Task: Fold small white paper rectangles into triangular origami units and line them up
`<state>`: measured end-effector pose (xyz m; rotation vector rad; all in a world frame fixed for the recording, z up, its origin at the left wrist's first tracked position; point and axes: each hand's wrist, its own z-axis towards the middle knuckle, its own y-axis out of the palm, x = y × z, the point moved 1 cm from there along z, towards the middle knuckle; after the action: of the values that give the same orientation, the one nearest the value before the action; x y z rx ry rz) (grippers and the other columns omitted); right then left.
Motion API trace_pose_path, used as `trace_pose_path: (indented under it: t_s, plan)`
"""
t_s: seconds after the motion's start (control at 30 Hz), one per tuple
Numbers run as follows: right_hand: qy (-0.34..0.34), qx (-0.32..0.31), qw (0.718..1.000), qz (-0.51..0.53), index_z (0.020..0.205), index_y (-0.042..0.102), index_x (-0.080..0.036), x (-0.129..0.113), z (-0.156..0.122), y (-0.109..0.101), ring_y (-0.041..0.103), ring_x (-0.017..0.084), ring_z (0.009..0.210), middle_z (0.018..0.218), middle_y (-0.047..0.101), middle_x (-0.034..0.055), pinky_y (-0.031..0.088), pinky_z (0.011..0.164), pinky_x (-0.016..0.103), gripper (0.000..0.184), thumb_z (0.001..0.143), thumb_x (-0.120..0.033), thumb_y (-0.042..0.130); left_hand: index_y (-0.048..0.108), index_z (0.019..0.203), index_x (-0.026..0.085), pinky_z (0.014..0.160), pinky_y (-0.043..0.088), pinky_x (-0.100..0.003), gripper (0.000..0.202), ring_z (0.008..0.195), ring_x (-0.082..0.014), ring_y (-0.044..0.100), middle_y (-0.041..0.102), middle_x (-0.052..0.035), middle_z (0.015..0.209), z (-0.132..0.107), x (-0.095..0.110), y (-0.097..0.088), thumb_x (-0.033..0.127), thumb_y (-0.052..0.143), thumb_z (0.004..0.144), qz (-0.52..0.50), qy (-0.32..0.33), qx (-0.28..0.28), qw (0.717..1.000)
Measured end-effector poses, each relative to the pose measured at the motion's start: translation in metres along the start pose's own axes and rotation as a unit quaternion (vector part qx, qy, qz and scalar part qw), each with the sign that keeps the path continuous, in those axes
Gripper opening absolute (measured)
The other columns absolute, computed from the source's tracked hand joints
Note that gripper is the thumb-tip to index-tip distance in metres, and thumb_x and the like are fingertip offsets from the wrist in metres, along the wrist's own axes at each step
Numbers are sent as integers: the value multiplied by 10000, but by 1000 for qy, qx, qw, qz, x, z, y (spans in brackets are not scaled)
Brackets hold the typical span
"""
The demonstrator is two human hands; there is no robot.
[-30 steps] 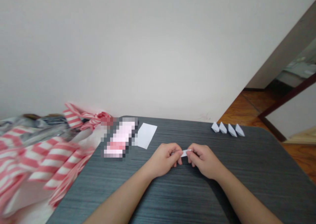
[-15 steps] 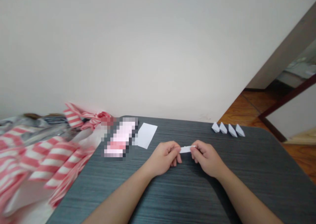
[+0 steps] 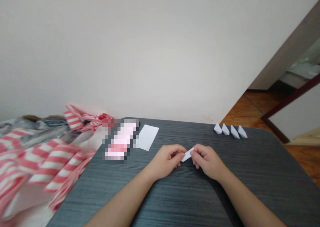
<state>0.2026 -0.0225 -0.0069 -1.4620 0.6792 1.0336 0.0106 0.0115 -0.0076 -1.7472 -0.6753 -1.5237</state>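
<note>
Between my two hands is a small folded piece of white paper (image 3: 187,154), tilted with its right end higher. My left hand (image 3: 168,161) pinches its left end between thumb and fingers. At the other end, my right hand (image 3: 207,160) is closed on it in the same way; the fingertips cover part of the paper. Both hands are just above the dark wood-grain table (image 3: 180,197). A flat white sheet of paper (image 3: 148,137) lies beyond my left hand. Several folded white paper pieces (image 3: 234,131) stand in a row at the back right.
Left of the sheet lies a pixelated pink and white object (image 3: 122,138) with dark edges. Red-and-white striped cloth (image 3: 55,162) is heaped beside the table on the left. A pale wall (image 3: 160,53) rises behind the table, and wooden floor (image 3: 241,112) shows at the right.
The folded paper has turned from nearly level to a steeper slant, its left end lower. My hands have come slightly closer together.
</note>
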Motion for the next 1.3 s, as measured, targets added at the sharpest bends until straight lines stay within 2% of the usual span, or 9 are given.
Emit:
trace_pose_path:
  t_s: [0.2, 0.33, 0.5, 1.0, 1.17, 1.3]
  plan:
    - [-11, 14, 1000, -2, 764, 596, -184, 1, 1, 0, 561, 118, 512, 562, 595, -29, 420, 560, 218, 220, 948, -252, 497, 614, 981, 171, 549, 459, -205, 159, 558, -95, 574, 636, 7, 721, 0, -1, 0, 280, 514, 924, -12, -1, 6, 1000]
    - [-19, 17, 1000, -8, 769, 608, -184, 2, 2, 0, 554, 118, 510, 556, 589, -30, 416, 556, 218, 221, 950, -248, 497, 556, 896, 180, 533, 448, -195, 90, 551, -96, 573, 604, 32, 673, -1, 0, 1, 269, 547, 898, -20, 1, 13, 1000]
    - [-34, 19, 999, -1, 779, 619, -187, 1, 1, 0, 570, 119, 516, 555, 594, -33, 426, 569, 219, 188, 933, -229, 520, 595, 843, 168, 546, 440, -192, 79, 568, -96, 572, 595, 29, 652, -1, 2, 1, 231, 558, 871, 12, 1, 10, 1000]
    - [-36, 9, 999, 9, 831, 659, -177, -1, 1, 0, 602, 123, 543, 598, 630, -19, 448, 592, 226, 141, 906, -189, 541, 625, 872, 161, 573, 435, -202, 116, 625, -114, 595, 640, -2, 717, -1, -3, 2, 206, 517, 871, 50, 20, 3, 999]
    - [-52, 4, 998, 18, 863, 672, -184, -3, 1, 1, 597, 122, 581, 633, 622, -19, 453, 622, 231, 160, 912, -152, 523, 629, 840, 157, 561, 447, -196, 154, 583, -100, 565, 634, 2, 687, 0, -1, 1, 182, 482, 881, 27, 1, -10, 1000]
    - [-47, -6, 999, 26, 881, 674, -187, -4, 1, 3, 584, 115, 573, 707, 640, -4, 449, 586, 223, 124, 898, -161, 553, 618, 839, 157, 560, 456, -198, 161, 575, -99, 566, 643, -1, 694, 1, -1, 0, 184, 469, 893, 7, -3, -5, 1000]
